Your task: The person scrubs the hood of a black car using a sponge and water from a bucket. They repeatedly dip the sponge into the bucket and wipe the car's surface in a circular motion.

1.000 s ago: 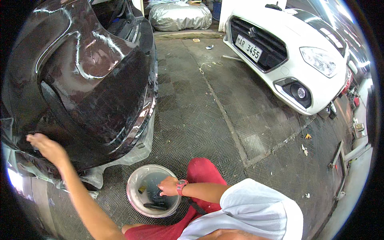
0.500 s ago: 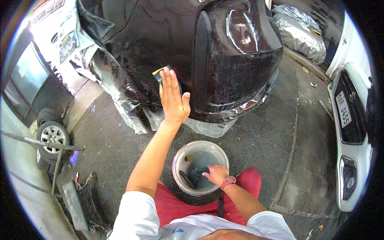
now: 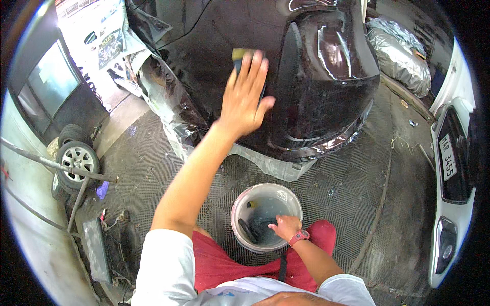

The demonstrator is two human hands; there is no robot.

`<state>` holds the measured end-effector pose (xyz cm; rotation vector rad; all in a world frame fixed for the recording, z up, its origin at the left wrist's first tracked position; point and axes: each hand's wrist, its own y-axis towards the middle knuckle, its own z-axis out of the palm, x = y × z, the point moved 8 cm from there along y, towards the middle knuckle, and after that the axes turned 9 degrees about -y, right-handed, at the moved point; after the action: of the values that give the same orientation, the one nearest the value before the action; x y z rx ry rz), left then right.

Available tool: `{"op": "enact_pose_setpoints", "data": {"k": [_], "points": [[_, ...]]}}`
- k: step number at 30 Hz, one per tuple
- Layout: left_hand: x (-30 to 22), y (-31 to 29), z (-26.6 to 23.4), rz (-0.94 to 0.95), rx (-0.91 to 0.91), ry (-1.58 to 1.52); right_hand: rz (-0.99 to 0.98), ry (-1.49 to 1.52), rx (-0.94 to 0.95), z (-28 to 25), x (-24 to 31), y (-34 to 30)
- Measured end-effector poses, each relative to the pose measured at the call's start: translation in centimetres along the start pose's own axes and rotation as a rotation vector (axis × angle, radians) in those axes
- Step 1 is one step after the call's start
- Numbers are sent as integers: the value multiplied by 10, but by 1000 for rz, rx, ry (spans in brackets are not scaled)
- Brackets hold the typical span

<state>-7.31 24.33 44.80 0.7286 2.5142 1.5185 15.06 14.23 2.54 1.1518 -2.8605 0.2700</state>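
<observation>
My left hand [image 3: 243,97] lies flat with fingers stretched over a dark sanding pad [image 3: 244,53] with a yellowish end. It presses the pad against the wet, dark car body panel [image 3: 204,56]; most of the pad is under the palm. Below the car stands a round, pale bucket [image 3: 239,200] of cloudy water, between my knees. Inside it are a dark oval piece [image 3: 248,230] and a small yellowish piece [image 3: 251,204]. My right hand [image 3: 287,226], with a red watch at the wrist, is over the bucket's right side; its thumb shows, its fingers are mostly hidden.
Plastic sheeting [image 3: 171,109] hangs along the car's left edge. Wheels [image 3: 77,162] and metal bars [image 3: 61,166] stand at left, beside a flat grey board [image 3: 97,250]. A white car [image 3: 446,204] is at right; a silver-covered bundle [image 3: 400,61] lies at far right. The floor [image 3: 347,204] is ridged matting.
My left hand has slid upward and to the right across the panel with the sanding pad. My right hand stays at the bucket. The whole view has shifted slightly.
</observation>
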Motion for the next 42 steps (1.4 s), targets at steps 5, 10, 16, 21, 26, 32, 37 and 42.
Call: {"op": "enact_pose_setpoints", "data": {"k": [5, 10, 16, 21, 26, 32, 37, 42], "points": [[1, 111, -43, 65, -296, 51, 41, -14, 30, -1, -8, -2], [4, -53, 16, -196, -159, -16, 50, -18, 60, -4, 3, 4], [26, 93, -45, -128, -423, -31, 49, 3, -15, -7, 0, 3], [44, 30, -30, -229, -517, -68, 61, -23, 42, -5, -1, 4], [65, -21, -22, -363, -377, -2, 55, -22, -45, 0, -5, 1], [43, -12, -26, -438, -397, -29, 80, -14, -16, 2, -2, 5], [74, -172, -13, -1117, -927, -1451, 66, 27, -61, 0, -1, 3], [49, -273, 12, -1452, -1241, -1432, 89, 9, -41, -3, -4, 2]]}}
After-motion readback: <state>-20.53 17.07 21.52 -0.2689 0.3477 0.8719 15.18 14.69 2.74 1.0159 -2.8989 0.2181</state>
